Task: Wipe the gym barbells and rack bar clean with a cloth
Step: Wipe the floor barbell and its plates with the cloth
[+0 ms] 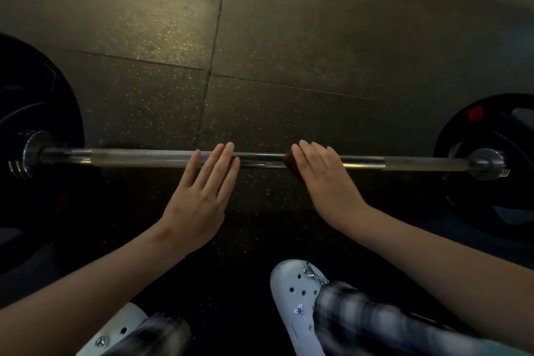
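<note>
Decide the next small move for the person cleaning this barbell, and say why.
Probably slide the right hand, with the dark red cloth under it, along the bar toward the right-hand plate. The cloth sits at mid-bar, the left hand lies flat across the bar beside it and could steady it, and that stretch is unobstructed.

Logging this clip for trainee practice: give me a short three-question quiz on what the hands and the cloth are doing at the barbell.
1. Multiple choice: the red cloth is A) on the floor, B) under the right hand against the barbell shaft, C) draped over a shoe.
2. True or false: the left hand grips the cloth.
3. Fill in: black weight plates sit at ____ ends of the shaft.
Key: 1 B. 2 False; its straight fingers lie across the shaft. 3 both.
</note>
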